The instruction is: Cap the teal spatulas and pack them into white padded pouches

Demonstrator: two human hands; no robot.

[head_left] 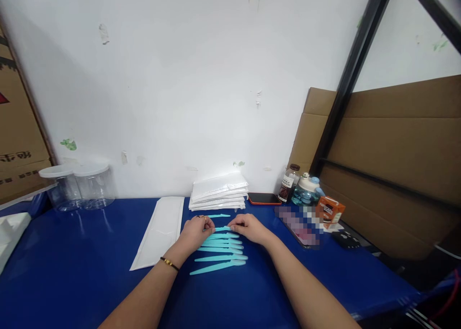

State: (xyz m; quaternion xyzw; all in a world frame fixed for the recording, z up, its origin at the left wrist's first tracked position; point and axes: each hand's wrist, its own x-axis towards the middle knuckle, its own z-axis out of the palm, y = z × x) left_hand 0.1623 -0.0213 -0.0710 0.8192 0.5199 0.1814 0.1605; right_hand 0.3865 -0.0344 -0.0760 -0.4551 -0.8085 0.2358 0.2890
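Several turquoise eyebrow razors (219,267) lie in a column on the blue table, roughly side by side with their handles pointing left. At the far part of the column, my left hand (197,231) pinches the left end of one eyebrow razor (222,228). The fingers of my right hand (249,227) are closed at its right end. A further razor (219,216) lies just beyond my hands. To the left of my left hand is a flat white padded envelope (160,230).
A stack of white envelopes (218,192) stands against the wall. Two clear jars (94,187) are at the back left. On the right are a phone (264,199), a dark bottle (289,182), a blue water bottle (306,193), an orange box (329,211) and a blurred-out flat object (298,227).
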